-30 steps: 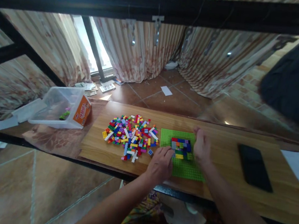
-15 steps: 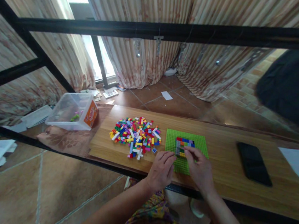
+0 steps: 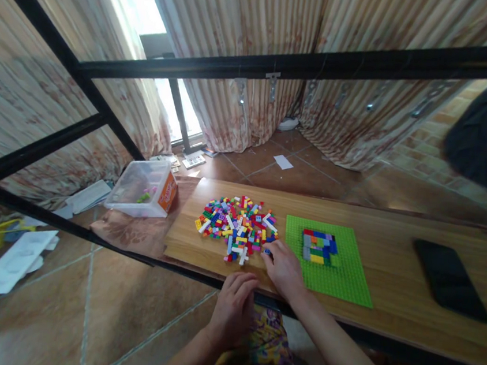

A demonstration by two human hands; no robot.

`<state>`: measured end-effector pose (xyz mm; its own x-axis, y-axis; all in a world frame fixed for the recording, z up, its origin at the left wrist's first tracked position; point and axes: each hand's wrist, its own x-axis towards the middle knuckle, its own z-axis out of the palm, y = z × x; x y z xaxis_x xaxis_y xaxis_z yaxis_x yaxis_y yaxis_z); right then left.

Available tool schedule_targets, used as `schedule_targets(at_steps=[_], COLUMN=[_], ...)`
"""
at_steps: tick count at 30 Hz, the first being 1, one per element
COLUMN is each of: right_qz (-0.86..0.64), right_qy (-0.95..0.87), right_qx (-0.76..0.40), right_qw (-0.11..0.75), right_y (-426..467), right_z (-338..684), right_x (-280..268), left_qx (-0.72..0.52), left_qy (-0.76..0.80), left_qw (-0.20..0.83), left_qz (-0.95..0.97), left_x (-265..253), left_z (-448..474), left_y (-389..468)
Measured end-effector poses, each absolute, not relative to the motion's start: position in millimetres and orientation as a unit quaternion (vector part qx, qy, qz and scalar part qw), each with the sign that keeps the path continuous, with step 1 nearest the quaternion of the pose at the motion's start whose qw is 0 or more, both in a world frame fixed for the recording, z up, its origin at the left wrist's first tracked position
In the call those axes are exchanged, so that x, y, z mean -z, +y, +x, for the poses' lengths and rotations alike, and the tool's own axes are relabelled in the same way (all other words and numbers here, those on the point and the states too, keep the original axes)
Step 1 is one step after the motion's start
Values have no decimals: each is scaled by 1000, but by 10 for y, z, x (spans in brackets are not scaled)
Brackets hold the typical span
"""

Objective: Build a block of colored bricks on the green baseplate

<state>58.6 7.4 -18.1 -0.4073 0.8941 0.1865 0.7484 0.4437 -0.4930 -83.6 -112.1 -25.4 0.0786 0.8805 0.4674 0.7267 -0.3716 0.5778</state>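
Note:
My right hand (image 3: pixel 284 269) reaches to the right edge of a heap of mixed toy bricks (image 3: pixel 237 222). Its thumb and fingertips pinch a small blue brick (image 3: pixel 267 251) at table level. My left hand (image 3: pixel 234 306) is at the table's front edge, below the heap, with its fingers curled together; the inside of it is hidden. Right of the heap lies a green baseplate (image 3: pixel 346 280), turned slightly. On it stands a compact block of joined bricks (image 3: pixel 318 247) in red, blue, grey, orange, green and yellow, with both hands away from it.
A black phone (image 3: pixel 451 280) lies on the wooden table (image 3: pixel 397 251) to the right. A clear plastic box (image 3: pixel 138 194) with an orange label sits left of the heap. A black metal bar (image 3: pixel 290 68) crosses beyond the table, with curtains (image 3: pixel 260 21) behind.
My right hand has left the brick block and moved left to the blue brick. My left hand has drawn off the baseplate toward the table's front edge. The view has turned slightly left.

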Motion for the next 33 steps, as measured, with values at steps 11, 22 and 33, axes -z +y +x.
schedule_targets(at_steps=[11, 22, 33], right_qz=[-525, -558, -561], right_qy=[-808, -801, -708], right_qx=[-186, -185, -273], right_qw=[196, 108, 331], right_y=[306, 470, -200], right_z=[683, 537, 1104], right_x=[173, -1, 128], left_qx=[-364, -355, -374], left_qy=[590, 587, 547], left_qw=[94, 66, 71], left_qz=[715, 724, 746], left_x=[229, 289, 294], left_z=[-1083, -1109, -940], left_y=[-762, -707, -639])
